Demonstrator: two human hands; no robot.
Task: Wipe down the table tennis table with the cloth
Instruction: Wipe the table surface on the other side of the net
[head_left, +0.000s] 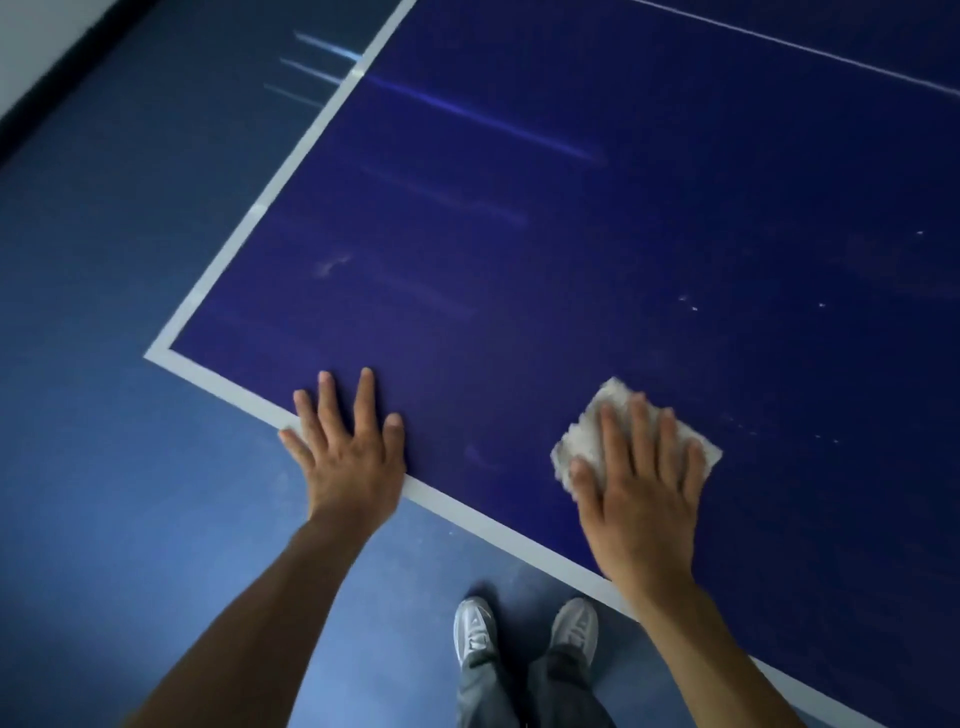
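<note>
Right hand (641, 488) flat, fingers straight, pressing the cloth (587, 441) onto the table tennis table (571, 234), just inside the near white edge line. Cloth is whitish and crumpled, sticking out past the fingertips. Left hand (348, 447) further left, palm down, fingers spread, holding nothing, across the same edge line near the corner. Grey shoes (524, 631) on the blue floor (104, 415) below.

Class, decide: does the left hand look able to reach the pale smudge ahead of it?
Probably yes: the left hand lies flat on the table, with only bare surface between it and the smudge.
</note>
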